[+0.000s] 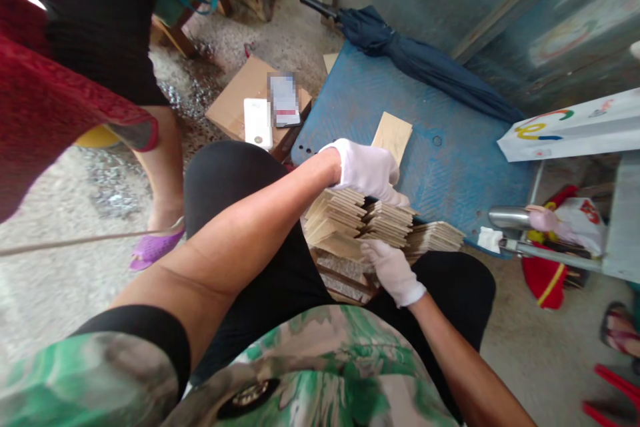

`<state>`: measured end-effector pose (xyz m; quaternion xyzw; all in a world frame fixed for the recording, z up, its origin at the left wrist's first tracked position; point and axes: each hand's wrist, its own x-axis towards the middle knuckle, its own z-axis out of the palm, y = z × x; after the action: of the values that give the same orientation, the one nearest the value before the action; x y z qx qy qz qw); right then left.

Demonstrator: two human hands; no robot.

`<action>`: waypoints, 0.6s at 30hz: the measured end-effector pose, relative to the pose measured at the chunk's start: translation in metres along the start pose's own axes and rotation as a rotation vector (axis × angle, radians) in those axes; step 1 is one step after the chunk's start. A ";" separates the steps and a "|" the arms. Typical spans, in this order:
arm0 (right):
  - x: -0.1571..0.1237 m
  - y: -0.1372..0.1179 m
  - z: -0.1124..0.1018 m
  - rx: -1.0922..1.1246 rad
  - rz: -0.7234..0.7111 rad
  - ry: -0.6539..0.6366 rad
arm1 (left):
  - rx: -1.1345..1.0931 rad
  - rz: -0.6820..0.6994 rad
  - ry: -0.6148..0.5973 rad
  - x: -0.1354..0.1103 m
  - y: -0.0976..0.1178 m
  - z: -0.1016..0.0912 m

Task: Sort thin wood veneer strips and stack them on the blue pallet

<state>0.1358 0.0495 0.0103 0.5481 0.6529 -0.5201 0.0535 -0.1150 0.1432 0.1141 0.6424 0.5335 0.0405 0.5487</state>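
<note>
Several stacks of thin wooden sheets [335, 223] stand side by side between my knees, at the near edge of a blue platform. My left hand [367, 167], in a white glove, curls over the top of the stacks. Its fingers point down to the right onto the middle stack [387, 221], and what lies under them is hidden. My right hand [393, 271], also gloved in white, has its fingers closed at the near edge of the sheets. Just beyond my left hand, a loose wooden piece [395, 135] lies flat on the platform [450, 153].
A folded dark umbrella [400, 57] lies along the platform's far edge. To the left, a cardboard box [235, 97] bears a white phone-like object [258, 121] and a phone [285, 100]. A white bag [575, 127] is at right. Another person's leg [165, 160] stands at left.
</note>
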 end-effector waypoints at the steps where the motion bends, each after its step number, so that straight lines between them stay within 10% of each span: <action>1: 0.003 0.002 0.010 -0.039 0.008 -0.038 | 0.051 0.039 -0.022 0.001 -0.001 0.002; 18: 0.035 0.054 0.072 -0.155 0.012 -0.218 | 0.393 0.094 -0.033 0.006 0.009 0.004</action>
<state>0.1280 0.0114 -0.0783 0.4865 0.6782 -0.5240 0.1694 -0.1036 0.1466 0.1159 0.7618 0.4915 -0.0495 0.4190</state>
